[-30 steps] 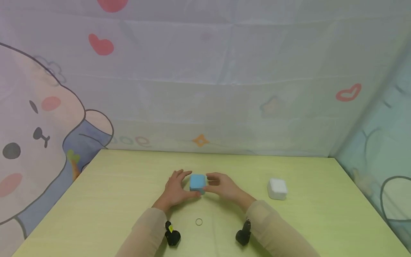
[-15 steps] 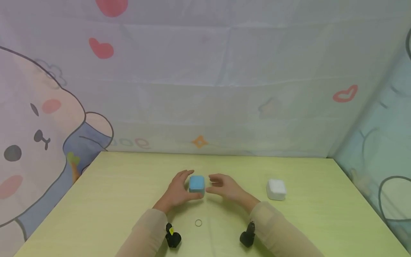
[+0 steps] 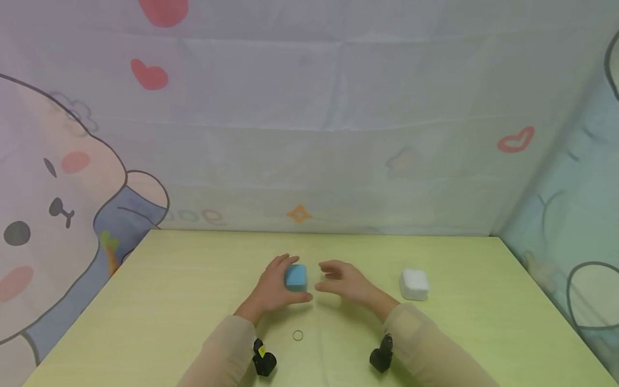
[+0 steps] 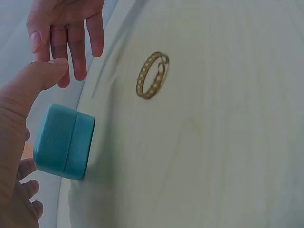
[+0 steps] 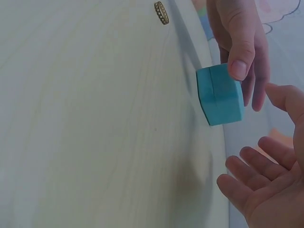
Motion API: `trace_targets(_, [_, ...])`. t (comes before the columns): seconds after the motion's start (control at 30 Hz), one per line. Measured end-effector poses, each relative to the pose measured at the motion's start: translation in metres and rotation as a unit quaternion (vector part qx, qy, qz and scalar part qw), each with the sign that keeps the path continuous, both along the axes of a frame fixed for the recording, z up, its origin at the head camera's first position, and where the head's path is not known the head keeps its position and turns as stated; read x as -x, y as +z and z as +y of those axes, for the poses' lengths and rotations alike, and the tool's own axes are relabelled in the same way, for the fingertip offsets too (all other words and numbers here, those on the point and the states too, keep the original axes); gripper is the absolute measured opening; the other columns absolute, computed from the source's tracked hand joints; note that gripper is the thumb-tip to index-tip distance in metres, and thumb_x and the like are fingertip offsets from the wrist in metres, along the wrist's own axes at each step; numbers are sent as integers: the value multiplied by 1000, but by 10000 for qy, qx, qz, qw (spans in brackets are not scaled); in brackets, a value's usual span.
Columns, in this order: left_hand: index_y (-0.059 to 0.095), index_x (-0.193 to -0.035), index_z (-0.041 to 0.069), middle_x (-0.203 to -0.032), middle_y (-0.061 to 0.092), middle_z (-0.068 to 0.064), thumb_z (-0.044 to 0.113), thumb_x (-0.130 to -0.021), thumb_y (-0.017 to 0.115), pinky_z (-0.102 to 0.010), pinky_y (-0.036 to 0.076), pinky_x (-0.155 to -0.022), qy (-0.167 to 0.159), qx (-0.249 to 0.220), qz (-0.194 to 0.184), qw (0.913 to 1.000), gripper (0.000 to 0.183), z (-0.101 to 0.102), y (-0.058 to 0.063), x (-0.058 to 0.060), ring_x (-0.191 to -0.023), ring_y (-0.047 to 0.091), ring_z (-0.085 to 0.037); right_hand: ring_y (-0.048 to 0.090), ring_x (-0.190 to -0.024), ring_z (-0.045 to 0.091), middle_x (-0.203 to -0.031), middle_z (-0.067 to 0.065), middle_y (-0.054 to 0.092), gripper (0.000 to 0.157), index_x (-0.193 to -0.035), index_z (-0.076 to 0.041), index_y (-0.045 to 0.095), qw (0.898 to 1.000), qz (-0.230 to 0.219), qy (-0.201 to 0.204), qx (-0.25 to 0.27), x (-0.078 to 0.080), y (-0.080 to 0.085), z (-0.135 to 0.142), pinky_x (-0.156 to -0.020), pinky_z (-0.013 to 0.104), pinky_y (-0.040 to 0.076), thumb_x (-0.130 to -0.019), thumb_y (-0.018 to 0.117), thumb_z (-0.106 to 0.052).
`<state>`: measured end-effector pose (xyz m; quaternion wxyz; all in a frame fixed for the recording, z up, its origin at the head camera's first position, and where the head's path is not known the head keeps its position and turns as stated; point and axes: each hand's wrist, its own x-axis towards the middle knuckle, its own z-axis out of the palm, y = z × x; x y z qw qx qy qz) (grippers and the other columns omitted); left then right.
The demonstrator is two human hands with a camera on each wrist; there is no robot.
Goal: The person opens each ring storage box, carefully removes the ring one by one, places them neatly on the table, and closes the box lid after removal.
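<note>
A small blue ring box [image 3: 296, 278], its lid closed with the seam showing, stands on the table. My left hand [image 3: 276, 283] is around its left side, thumb in front and fingers behind, spread and relaxed. In the left wrist view a gap shows between the thumb and the ring box [image 4: 65, 141]. To the right of the box, my right hand [image 3: 347, 282] holds nothing; its fingers are loosely bent, palm towards the box. A gold-coloured ring with a beaded or pierced band [image 4: 152, 75] lies nearer to me, between the forearms.
A white rounded box [image 3: 414, 284] stands on the table [image 3: 193, 269] right of my right hand. A printed cloth [image 3: 271, 107] hangs behind the table's back edge, another along the right. Black wrist cameras [image 3: 264, 361] hang inside both sleeves.
My right hand has drawn away to the right from the blue ring box. The left hand has shifted slightly right, its thumb reaching farther across the box's front.
</note>
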<state>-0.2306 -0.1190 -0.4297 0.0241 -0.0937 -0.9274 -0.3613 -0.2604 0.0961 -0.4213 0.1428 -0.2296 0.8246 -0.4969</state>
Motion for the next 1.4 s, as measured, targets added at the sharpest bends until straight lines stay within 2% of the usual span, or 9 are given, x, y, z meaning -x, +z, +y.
trace_targets(0.13, [42,-141,16,-151,31,-15,45,-64,83,-56,43,-94,-79,77,112,9999,92,2,0,0,-132,37,-40,49,-126,36,-139,17,50,63,-136,-2,47,9999,49,6,-126,-1,2,5,-104,50,41,-85,70,-31])
trace_targets(0.37, [43,-141,15,-152,31,-15,45,-65,83,-59,36,-101,-203,146,221,9994,90,8,3,-4,-139,28,-41,48,-128,36,-139,15,50,63,-137,-4,47,9995,110,-6,-290,-3,5,14,-104,52,40,-85,70,-31])
trace_targets(0.67, [41,-142,14,-153,29,-13,47,-68,81,-62,27,-107,-362,197,185,9990,91,15,7,-8,-142,22,-39,45,-130,37,-140,15,49,62,-137,-4,46,9981,334,112,-503,-4,6,27,-106,54,36,-86,68,-32])
trace_targets(1.1, [35,-145,14,-155,25,-11,48,-71,78,-61,17,-112,-624,144,51,9979,93,33,8,-12,-145,15,-35,45,-131,33,-141,10,49,65,-138,-11,48,9962,529,-70,-689,-9,14,47,-108,53,35,-83,70,-39])
trace_targets(1.4, [34,-145,8,-153,26,-14,49,-73,76,-60,26,-110,-820,204,183,9963,93,45,10,-13,-144,17,-38,44,-131,35,-141,12,49,63,-138,-10,47,9943,730,-47,-771,-12,20,59,-108,54,34,-85,70,-37])
